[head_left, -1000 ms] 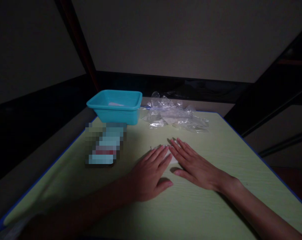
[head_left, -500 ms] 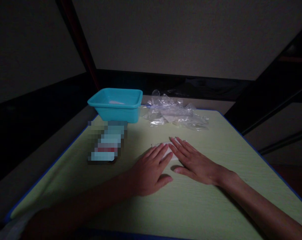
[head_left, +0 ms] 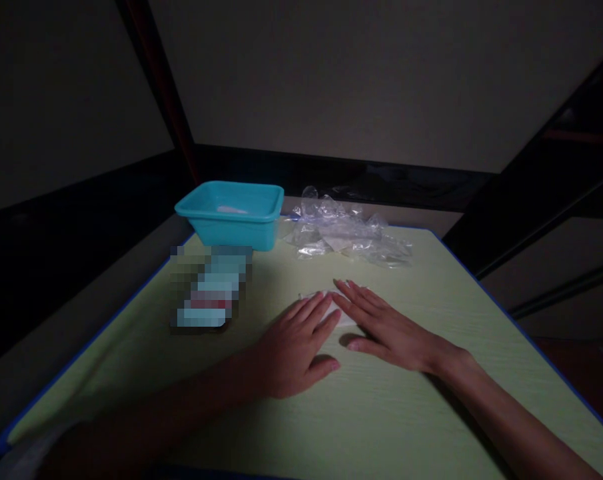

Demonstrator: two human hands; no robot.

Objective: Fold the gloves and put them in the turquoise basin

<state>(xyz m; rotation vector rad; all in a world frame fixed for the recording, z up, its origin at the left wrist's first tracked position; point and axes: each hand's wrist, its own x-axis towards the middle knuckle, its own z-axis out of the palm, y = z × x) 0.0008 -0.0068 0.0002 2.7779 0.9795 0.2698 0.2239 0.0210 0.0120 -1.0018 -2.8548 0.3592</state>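
The head view looks down on a pale green tabletop (head_left: 381, 413) with a blue edge, in dim light. At the left of centre lies a blurred-out flat thing (head_left: 208, 288), pale blue with a red band, its nature impossible to tell. Just behind it, toward the upper left of the tabletop, stands a turquoise plastic tub (head_left: 231, 213), with something pale lying inside that is too dim to name. Lower and nearer the middle of the frame, the left hand (head_left: 291, 350) lies flat, palm down, fingers stretched out and close together, thumb spread to the side; its fingertips rest on a small white folded sheet (head_left: 346, 319) that shows only as a thin pale patch between the two hands. To the right of it, the right hand (head_left: 386, 327) is likewise spread flat, palm down, fingers pointing toward the upper left, pressing on the same white sheet; the fingertips of the two hands nearly meet over it. Neither hand grips anything. Behind the hands, at the far edge of the tabletop and just right of the tub, sits a heap of crumpled clear plastic wrap (head_left: 346, 233).
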